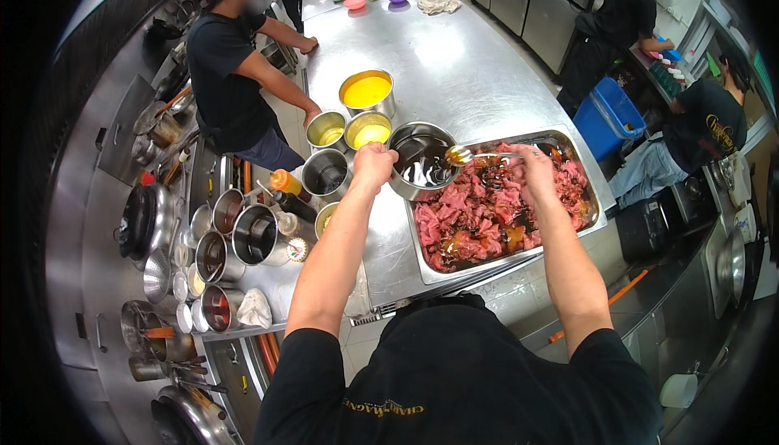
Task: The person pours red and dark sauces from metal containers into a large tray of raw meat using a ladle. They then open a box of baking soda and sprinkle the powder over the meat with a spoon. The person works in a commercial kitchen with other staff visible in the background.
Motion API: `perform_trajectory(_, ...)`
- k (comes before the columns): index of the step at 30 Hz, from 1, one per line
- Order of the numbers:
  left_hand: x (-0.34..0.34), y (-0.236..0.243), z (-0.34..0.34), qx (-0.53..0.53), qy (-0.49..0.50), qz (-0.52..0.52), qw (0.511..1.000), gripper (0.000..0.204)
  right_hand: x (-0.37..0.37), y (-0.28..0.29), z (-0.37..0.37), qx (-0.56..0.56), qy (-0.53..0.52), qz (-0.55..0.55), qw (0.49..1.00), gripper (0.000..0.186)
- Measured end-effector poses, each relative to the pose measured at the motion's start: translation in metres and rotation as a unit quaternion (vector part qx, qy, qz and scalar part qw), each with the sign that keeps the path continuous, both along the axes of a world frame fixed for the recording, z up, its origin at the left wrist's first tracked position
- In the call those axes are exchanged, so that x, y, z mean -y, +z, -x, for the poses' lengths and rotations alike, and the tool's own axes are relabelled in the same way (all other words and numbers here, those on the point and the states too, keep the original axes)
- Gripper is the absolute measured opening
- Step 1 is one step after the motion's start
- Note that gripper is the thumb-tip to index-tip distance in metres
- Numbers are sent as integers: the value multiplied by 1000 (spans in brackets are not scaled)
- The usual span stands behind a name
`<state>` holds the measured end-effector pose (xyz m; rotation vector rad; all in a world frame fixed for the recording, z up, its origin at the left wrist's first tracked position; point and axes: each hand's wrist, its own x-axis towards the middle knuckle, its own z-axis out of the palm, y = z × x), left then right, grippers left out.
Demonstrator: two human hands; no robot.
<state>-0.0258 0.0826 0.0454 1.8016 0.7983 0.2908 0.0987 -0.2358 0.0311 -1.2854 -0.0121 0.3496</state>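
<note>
My left hand (376, 164) is closed on the left rim of a round steel pot (415, 189). Dark brown liquid (422, 161) fills part of this pot, which sits against the corner of the meat tray. In my right hand (533, 171) is the handle of a metal ladle (459, 155), its shiny bowl over the pot's right rim. Below that hand, a large rectangular steel tray (432, 276) holds sliced raw pink meat (479, 214), with dark sauce and yellowish patches over it.
Steel pots with yellow liquid, such as the tall one (367, 92), stand beyond my left hand. Several sauce pots (258, 234) crowd the left counter. A co-worker (235, 64) leans on the table (438, 60) at left. A blue bin (608, 116) stands at right, near other people.
</note>
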Motion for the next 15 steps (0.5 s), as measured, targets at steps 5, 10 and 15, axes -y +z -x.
perform_trajectory(5, -7, -7, 2, 2, -9, -6, 1000, 17, 31, -6, -18, 208, -13, 170, 963, 21)
perform_trajectory(10, -5, -5, 3, 1, -3, -5, 1000, 18, 3, 21, 13, 268, 30, 130, 954, 22)
perform_trajectory(15, 4, 2, 0, -4, -15, 0, 1000, 19, -24, 5, 24, 184, 81, 131, 971, 19)
